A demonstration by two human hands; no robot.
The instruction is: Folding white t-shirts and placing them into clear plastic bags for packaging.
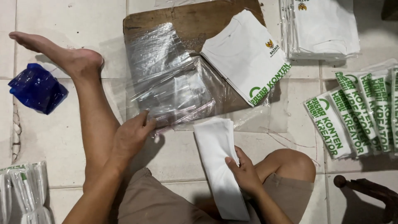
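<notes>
I sit on a tiled floor with my legs out. My left hand rests its fingertips on the near edge of a stack of clear plastic bags lying on a brown wooden board. My right hand grips a narrow folded white shirt that lies between my knees. A folded white shirt with green print lies on the board at the right, partly on the plastic.
A pile of bagged white shirts sits at the top right. A row of folded shirts with green print lies at the right. A blue plastic bag is at the left, more bagged items at the bottom left, a dark wooden object at the bottom right.
</notes>
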